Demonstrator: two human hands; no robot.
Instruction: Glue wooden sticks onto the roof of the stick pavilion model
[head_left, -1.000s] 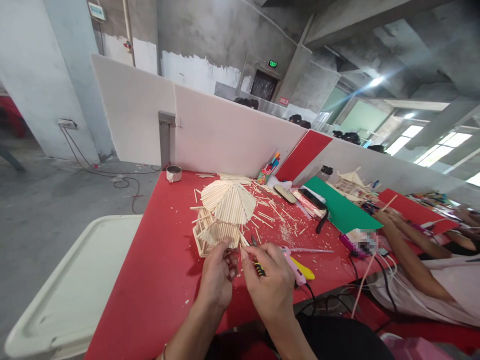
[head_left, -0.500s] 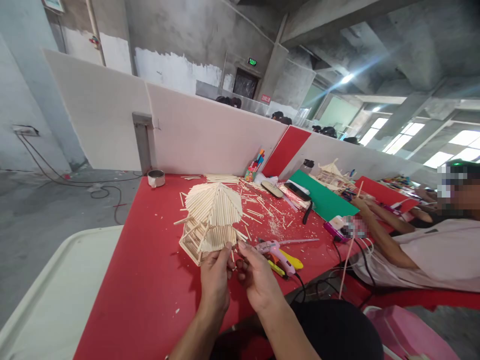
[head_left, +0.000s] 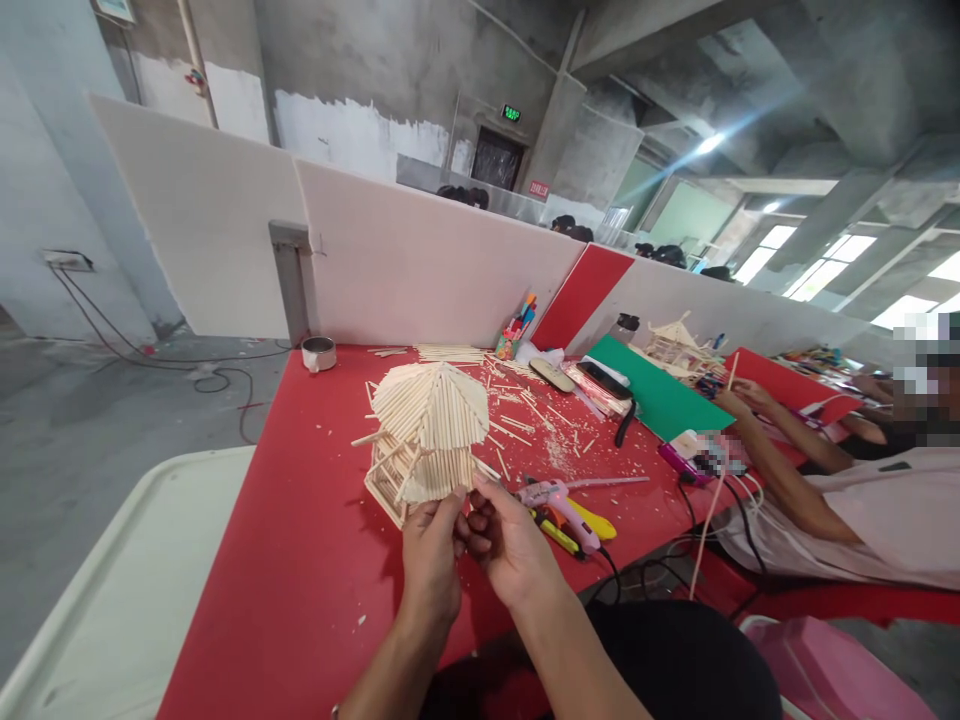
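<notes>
A pavilion model made of thin wooden sticks [head_left: 431,415] stands on the red table [head_left: 277,560], with a layered, slatted roof. At its near lower edge, my left hand [head_left: 433,550] has its fingers closed against the lower roof. My right hand [head_left: 510,540] is right beside it, thumb and fingers pinched together at the roof's near right corner. Whatever small piece lies between the right fingertips is hidden. A pink glue gun [head_left: 566,510] rests to the right of my right hand, by a yellow-handled tool [head_left: 592,519] and a yellow cutter [head_left: 556,534].
Loose sticks [head_left: 450,353] and scraps lie behind and right of the model. A metal cup [head_left: 319,354], a pen holder [head_left: 508,343], a glasses case [head_left: 551,375] and a green board [head_left: 649,392] stand farther back. At the right, a person's arms [head_left: 795,480] reach over the table.
My right hand has moved slightly left, closer to my left hand. The whole view has shifted a little. The co-worker's hands have moved slightly.
</notes>
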